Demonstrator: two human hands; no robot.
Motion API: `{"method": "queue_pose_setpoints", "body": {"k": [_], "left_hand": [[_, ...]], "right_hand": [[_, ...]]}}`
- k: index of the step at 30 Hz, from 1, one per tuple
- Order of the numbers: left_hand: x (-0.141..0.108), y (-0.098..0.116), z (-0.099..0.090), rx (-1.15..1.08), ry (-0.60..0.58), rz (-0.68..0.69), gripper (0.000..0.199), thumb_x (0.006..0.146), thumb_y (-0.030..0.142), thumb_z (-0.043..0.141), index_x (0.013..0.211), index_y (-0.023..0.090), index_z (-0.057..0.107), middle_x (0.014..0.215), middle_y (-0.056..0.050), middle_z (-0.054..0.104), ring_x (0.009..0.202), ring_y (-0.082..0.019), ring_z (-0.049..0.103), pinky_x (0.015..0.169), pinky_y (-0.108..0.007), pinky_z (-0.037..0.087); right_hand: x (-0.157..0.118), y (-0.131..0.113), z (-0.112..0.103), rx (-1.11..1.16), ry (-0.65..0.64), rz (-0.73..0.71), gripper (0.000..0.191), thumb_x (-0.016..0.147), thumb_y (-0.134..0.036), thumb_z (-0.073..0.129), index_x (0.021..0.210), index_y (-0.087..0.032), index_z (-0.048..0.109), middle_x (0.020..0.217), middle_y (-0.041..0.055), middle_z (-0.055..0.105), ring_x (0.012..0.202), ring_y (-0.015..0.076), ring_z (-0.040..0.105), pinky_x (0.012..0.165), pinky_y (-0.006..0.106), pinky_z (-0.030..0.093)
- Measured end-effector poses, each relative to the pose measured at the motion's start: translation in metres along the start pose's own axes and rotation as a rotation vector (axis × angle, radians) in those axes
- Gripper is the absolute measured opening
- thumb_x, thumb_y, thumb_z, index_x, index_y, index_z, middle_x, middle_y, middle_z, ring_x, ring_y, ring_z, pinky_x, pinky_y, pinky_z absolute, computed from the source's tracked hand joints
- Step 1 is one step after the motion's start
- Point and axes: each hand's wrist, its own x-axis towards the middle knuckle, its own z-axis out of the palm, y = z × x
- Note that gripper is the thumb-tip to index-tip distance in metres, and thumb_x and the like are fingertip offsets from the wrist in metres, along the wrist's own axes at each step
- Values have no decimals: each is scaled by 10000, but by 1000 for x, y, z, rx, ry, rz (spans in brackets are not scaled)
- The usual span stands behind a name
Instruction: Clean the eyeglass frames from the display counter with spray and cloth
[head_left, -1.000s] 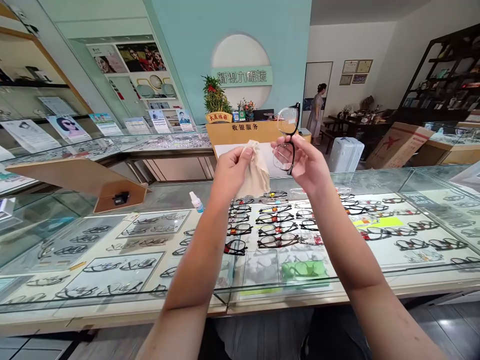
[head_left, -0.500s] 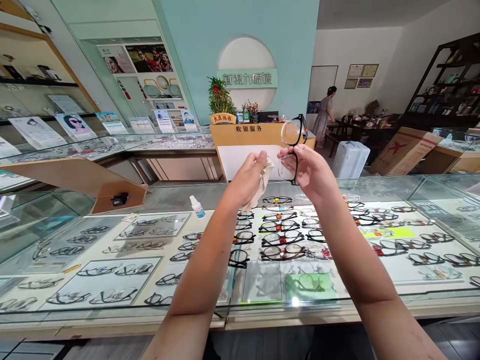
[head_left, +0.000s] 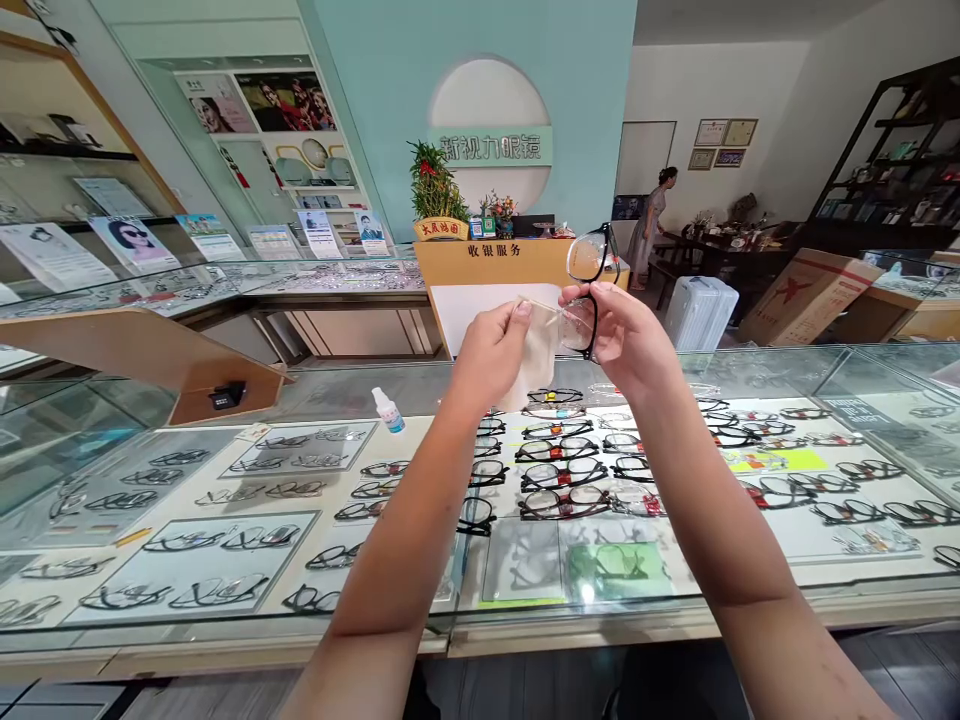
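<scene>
My left hand [head_left: 491,352] pinches a cream cleaning cloth [head_left: 538,358] that hangs down from its thumb and fingers. To its right, my right hand [head_left: 634,335] grips a pair of black-rimmed eyeglasses [head_left: 589,258] near the bridge, held on end with one lens above the other. The cloth's upper edge reaches close to the lower lens; whether they touch I cannot tell. Both hands are raised above a glass display counter [head_left: 465,628]. A small white spray bottle [head_left: 388,411] with blue at its base stands on the counter, left of my hands.
Rows of eyeglasses [head_left: 564,472] lie inside the counter. A wooden board [head_left: 217,400] stands at the left. Beyond are a yellow cash desk [head_left: 450,262], a silver suitcase [head_left: 701,313], a cardboard box [head_left: 806,300] and a person [head_left: 649,225] by a dark table.
The cloth, bunched up before, now hangs spread out from my left hand. The eyeglasses stay upright in my right hand. The view has shifted slightly.
</scene>
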Motion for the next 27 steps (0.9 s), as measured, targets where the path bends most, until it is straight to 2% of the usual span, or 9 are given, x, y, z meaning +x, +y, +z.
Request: {"method": "queue_pose_setpoints", "body": {"k": [4, 9, 15, 18, 22, 27], "left_hand": [[-4, 6, 6, -60, 45, -14, 520, 1060, 596, 541, 712, 218, 462, 671, -1, 430, 661, -173, 374, 631, -334, 261], [-6, 7, 11, -178, 59, -14, 479, 1038, 601, 602, 780, 228, 447, 731, 8, 462, 686, -165, 401, 637, -305, 316], [-8, 10, 21, -299, -80, -3, 398, 990, 518, 698, 778, 208, 567, 724, 14, 465, 677, -145, 411, 632, -293, 325], [-9, 11, 28, -362, -68, -8, 357, 919, 500, 783, 780, 200, 648, 736, 7, 558, 681, -137, 455, 640, -281, 376], [-9, 10, 36, -465, -77, -52, 381, 816, 541, 866, 802, 195, 709, 860, -28, 721, 722, -143, 565, 675, -273, 477], [-8, 7, 40, -553, -69, -58, 396, 742, 522, 929, 758, 189, 713, 985, -47, 780, 759, -138, 617, 721, -277, 534]], "right_hand": [[3, 3, -1, 16, 9, 28, 108, 964, -297, 751, 883, -229, 771, 1019, 11, 809, 817, 118, 672, 739, 229, 567], [4, 5, -2, 9, 50, 4, 112, 967, -301, 754, 887, -227, 775, 993, 3, 802, 810, 118, 661, 737, 226, 556], [3, 8, -3, 20, 103, -110, 105, 963, -287, 754, 873, -235, 767, 1019, 5, 795, 860, 122, 660, 778, 226, 552], [4, 9, -4, 33, 142, -138, 97, 959, -288, 737, 876, -242, 754, 1036, 7, 796, 910, 134, 679, 836, 242, 561], [7, 11, -7, 65, 175, -144, 89, 949, -306, 731, 882, -247, 732, 1040, 7, 794, 925, 150, 699, 869, 275, 583], [8, 12, -7, 134, 156, -102, 113, 986, -328, 697, 913, -248, 729, 1032, 3, 781, 947, 167, 721, 931, 328, 597]]}}
